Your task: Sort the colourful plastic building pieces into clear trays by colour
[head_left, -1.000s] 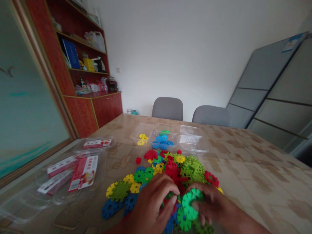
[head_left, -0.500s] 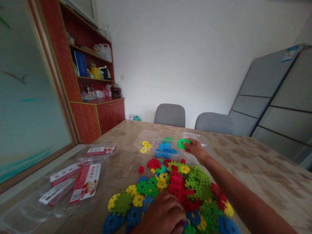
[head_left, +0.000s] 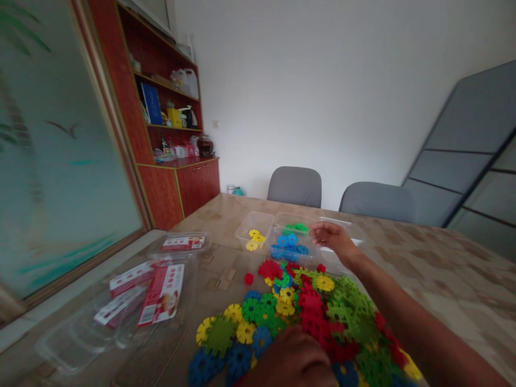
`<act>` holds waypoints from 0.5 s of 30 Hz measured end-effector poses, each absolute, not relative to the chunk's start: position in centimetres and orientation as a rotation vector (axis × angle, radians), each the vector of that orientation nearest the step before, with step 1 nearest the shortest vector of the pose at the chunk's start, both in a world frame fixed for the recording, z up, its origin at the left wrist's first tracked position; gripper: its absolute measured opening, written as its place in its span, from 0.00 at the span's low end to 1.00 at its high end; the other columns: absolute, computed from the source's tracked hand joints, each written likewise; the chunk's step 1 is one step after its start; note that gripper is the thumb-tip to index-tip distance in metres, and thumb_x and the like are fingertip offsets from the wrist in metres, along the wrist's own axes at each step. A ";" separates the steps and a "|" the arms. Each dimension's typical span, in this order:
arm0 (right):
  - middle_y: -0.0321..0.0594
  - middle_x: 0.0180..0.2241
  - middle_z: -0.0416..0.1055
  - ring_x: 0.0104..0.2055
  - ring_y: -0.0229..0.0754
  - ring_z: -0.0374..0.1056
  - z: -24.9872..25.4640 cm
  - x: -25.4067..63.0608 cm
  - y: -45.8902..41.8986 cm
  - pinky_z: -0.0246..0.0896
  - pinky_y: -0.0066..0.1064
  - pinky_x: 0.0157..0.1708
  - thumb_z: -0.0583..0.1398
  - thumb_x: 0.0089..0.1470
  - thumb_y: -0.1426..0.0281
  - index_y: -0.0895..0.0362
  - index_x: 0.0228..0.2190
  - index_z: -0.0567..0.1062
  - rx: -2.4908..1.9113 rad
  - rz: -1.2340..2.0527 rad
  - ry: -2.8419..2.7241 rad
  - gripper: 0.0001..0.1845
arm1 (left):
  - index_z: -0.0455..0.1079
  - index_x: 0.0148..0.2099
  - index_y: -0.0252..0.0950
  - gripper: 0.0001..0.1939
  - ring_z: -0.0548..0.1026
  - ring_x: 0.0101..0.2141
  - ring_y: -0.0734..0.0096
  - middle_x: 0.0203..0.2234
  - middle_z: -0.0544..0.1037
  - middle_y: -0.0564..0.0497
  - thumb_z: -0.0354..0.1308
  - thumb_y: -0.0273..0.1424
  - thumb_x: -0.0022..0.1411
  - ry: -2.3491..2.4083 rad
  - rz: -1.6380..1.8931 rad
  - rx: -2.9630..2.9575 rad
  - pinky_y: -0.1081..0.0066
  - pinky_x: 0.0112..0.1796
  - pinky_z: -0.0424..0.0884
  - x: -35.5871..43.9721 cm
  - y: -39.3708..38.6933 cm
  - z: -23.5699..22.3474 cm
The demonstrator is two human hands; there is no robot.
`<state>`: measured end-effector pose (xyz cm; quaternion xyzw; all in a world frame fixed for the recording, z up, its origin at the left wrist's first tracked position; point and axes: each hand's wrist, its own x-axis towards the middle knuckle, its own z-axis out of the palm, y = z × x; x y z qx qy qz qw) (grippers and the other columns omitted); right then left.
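Note:
My right hand [head_left: 328,236] hovers at the right side of the clear container [head_left: 278,216] with green snowflake discs [head_left: 300,228] in it. Its fingers point left, slightly apart, with nothing visible between them. Just in front, another clear container holds blue snowflake discs [head_left: 288,247]. Yellow snowflake discs [head_left: 255,236] lie in the container to the left. Over the near side of a mixed pile of plastic pieces rests my left hand [head_left: 296,360], fingers curled; what they hold, if anything, is hidden. Red interlocking pieces [head_left: 312,309] and light-green ones [head_left: 350,303] are heaped beside it.
Clear lids with red-and-white labels [head_left: 161,295] lie at the left of the table [head_left: 403,252]. A small red piece [head_left: 249,278] sits apart from the pile. Two grey chairs [head_left: 294,185] stand beyond the far edge. A red-brown cabinet [head_left: 197,188] is at the back left.
The green snowflake disc has left my right hand, and green discs lie in the rear container beside it. My left hand stays low at the pile. The view has turned slightly left.

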<state>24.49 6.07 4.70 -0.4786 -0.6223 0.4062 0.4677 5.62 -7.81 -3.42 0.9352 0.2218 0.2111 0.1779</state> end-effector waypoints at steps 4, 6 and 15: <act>0.36 0.26 0.72 0.24 0.36 0.68 3.4 26.4 1.2 0.64 0.29 0.25 0.63 0.50 0.54 0.59 0.34 0.74 -1.182 1.093 -1.604 0.20 | 0.69 0.47 0.40 0.09 0.71 0.46 0.69 0.46 0.75 0.51 0.53 0.28 0.66 0.742 0.614 2.541 0.72 0.47 0.62 2.6 -6.8 1.7; 0.36 0.25 0.72 0.23 0.37 0.68 2.3 27.3 -2.1 0.64 0.29 0.24 0.60 0.53 0.52 0.57 0.35 0.74 -1.189 1.056 -1.721 0.20 | 0.68 0.48 0.39 0.10 0.70 0.46 0.68 0.45 0.73 0.51 0.52 0.26 0.66 0.923 0.664 2.490 0.71 0.47 0.62 0.1 -5.6 3.8; 0.41 0.43 0.75 0.42 0.47 0.72 -0.3 24.8 -11.6 0.70 0.35 0.41 0.61 0.55 0.68 0.48 0.48 0.71 -0.988 0.352 -2.424 0.18 | 0.68 0.40 0.38 0.17 0.71 0.40 0.61 0.40 0.72 0.52 0.67 0.31 0.47 1.240 -0.049 2.485 0.70 0.37 0.63 -4.7 -4.0 3.8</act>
